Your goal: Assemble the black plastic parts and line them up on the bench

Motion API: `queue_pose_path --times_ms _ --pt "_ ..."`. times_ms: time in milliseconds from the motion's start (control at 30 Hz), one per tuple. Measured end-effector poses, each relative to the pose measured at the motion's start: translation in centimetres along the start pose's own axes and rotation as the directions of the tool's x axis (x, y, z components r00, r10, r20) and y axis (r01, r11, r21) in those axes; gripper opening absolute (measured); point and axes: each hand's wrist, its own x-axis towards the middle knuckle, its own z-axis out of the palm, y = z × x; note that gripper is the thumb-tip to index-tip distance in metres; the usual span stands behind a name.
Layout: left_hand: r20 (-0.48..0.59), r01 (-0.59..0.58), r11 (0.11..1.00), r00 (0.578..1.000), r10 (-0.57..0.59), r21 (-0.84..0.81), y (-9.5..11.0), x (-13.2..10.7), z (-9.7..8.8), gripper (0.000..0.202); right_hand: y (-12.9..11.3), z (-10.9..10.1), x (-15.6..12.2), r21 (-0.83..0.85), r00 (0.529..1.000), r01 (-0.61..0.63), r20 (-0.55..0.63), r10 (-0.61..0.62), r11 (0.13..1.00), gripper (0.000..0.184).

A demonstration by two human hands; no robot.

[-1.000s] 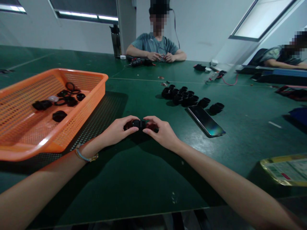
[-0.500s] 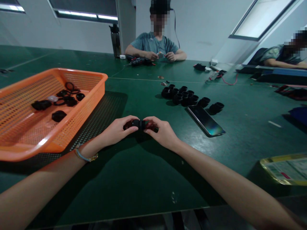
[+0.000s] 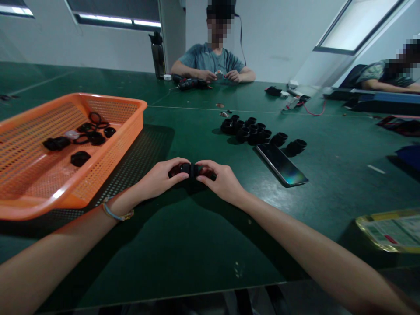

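Between my two hands is a black ringed plastic fitting (image 3: 189, 170), held low over the green table (image 3: 154, 253). My left hand (image 3: 167, 174) pinches its left end between thumb and fingers. The right end is in the grip of my right hand (image 3: 216, 176), closed the same way. My fingers cover much of the fitting, so its full shape cannot be made out. Beyond my right hand, a cluster of similar black fittings (image 3: 251, 130) stands on the table, close to a dark phone (image 3: 281, 165).
An orange perforated basket (image 3: 98, 175) on the left holds several black parts and rings. A yellow-edged package (image 3: 390, 232) lies at the right. Across the table a person (image 3: 213, 65) handles a small part behind a power drill (image 3: 190, 84); a dark bottle (image 3: 158, 57) stands nearby.
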Motion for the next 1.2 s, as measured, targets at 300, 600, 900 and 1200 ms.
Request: queue_pose_path --times_ms 300,600,900,1200 --pt "-0.007 -0.006 1.000 1.000 0.006 0.009 -0.04 0.00 0.01 0.036 -0.05 -0.02 0.09 -0.026 1.000 -0.010 0.005 0.010 1.000 0.026" --pt "-0.006 -0.007 1.000 1.000 0.007 0.004 -0.04 -0.02 0.00 0.038 -0.08 -0.08 0.08 -0.033 1.000 -0.005 0.013 0.005 0.999 0.024" --pt "-0.016 -0.006 1.000 1.000 0.006 0.005 0.05 -0.01 0.00 0.035 -0.12 -0.13 0.10 -0.058 1.000 0.003 0.014 -0.002 0.998 0.022" --pt "-0.014 -0.031 1.000 0.999 0.031 0.004 -0.09 -0.07 0.01 0.037 -0.50 -0.17 0.04 -0.050 1.000 0.017 -0.011 -0.018 0.999 0.020"
